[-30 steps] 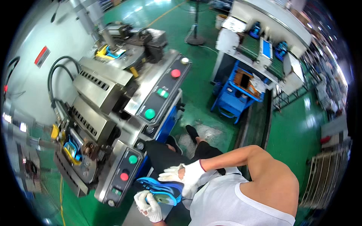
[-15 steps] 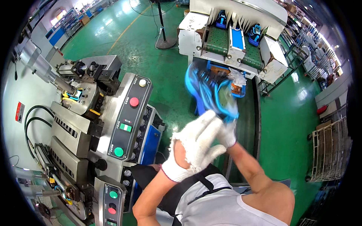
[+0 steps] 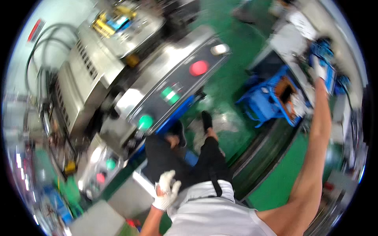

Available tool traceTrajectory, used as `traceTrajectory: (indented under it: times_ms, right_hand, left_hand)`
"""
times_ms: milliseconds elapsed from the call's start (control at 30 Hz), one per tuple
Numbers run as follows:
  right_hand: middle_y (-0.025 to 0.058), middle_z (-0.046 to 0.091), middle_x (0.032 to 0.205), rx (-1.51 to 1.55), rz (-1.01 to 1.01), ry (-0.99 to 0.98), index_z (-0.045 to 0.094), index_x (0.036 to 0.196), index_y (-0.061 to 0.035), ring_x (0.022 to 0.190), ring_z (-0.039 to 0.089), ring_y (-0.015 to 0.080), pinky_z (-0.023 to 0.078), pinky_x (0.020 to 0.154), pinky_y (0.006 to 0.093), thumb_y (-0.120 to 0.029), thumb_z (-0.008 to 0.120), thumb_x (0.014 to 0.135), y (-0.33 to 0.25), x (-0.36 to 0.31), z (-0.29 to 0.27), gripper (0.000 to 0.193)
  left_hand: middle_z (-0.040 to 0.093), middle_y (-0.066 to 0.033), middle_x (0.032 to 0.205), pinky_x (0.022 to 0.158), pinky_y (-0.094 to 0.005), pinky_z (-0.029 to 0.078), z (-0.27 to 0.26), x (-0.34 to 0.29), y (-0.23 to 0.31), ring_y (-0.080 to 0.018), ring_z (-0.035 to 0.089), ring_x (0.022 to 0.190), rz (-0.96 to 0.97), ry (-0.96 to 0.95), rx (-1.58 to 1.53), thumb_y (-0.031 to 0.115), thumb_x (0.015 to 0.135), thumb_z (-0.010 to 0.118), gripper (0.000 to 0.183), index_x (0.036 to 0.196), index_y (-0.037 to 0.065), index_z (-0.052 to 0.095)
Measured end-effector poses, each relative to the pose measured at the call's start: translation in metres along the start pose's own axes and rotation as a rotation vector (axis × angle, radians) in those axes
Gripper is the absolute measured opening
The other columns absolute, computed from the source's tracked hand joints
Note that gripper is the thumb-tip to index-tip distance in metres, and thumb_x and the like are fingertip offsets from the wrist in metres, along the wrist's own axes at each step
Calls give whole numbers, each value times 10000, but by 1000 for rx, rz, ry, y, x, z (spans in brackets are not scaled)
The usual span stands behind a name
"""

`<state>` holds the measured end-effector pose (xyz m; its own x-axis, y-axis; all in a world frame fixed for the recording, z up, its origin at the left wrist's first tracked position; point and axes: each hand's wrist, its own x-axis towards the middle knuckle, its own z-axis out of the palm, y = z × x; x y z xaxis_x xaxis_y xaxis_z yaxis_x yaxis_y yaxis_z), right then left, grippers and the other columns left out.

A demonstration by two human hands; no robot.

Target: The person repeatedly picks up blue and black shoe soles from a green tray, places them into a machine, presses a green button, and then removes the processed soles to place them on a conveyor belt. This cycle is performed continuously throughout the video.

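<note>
A blue shoe (image 3: pixel 323 50) is being reached for by the right hand (image 3: pixel 319 71), fingers too blurred to tell, while the left hand's (image 3: pixel 167 191) are being held loosely bent.

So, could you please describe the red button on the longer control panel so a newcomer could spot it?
Find the metal machine on the left, then its longer dark control panel. The red button sits between a white button and a green-and-white control, the only red one there.
</note>
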<state>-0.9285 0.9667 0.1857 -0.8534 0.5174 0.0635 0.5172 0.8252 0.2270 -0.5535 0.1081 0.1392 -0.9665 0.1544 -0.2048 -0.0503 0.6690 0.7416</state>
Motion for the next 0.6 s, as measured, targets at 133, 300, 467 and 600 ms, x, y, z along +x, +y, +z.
traceTrajectory:
  times_ms: [133, 300, 467, 600]
  right_hand:
    - [223, 706, 1323, 653, -154, 319, 466, 1564, -51, 1068, 724, 349, 572, 952, 433, -409, 718, 967, -38, -28, 27, 740]
    - [244, 718, 1199, 729, -199, 29, 641, 1260, 65, 918, 735, 318, 603, 837, 402, -482, 699, 1010, -213, -260, 45, 605]
    - [243, 607, 1429, 1140, -411, -662, 389, 1599, 41, 1137, 681, 250, 545, 1006, 376, -256, 742, 1015, -355, -442, 112, 744]
    - [254, 669, 1338, 555, -1008, -540, 357, 1624, 14, 1180, 672, 274, 529, 1029, 384, -226, 744, 1001, -421, -522, 17, 772]
  left_hand:
    - [706, -216, 1241, 978, -445, 560, -31, -63, -39, -373, 694, 1149, -437, 315, 91, 145, 986, 714, 358, 1315, 17, 659]
    - [720, -206, 1247, 1011, -438, 542, 23, -223, -165, -342, 705, 1142, -1021, 679, -74, 286, 1016, 669, 402, 1312, 15, 667]
    - [722, -208, 1243, 1030, -452, 536, 125, -372, -200, -343, 700, 1158, -1504, 859, -306, 278, 991, 690, 417, 1320, 23, 663]
    - [668, -208, 1293, 1027, -482, 527, 157, -438, -171, -386, 644, 1200, -1805, 966, -19, 291, 939, 741, 454, 1301, 31, 655]
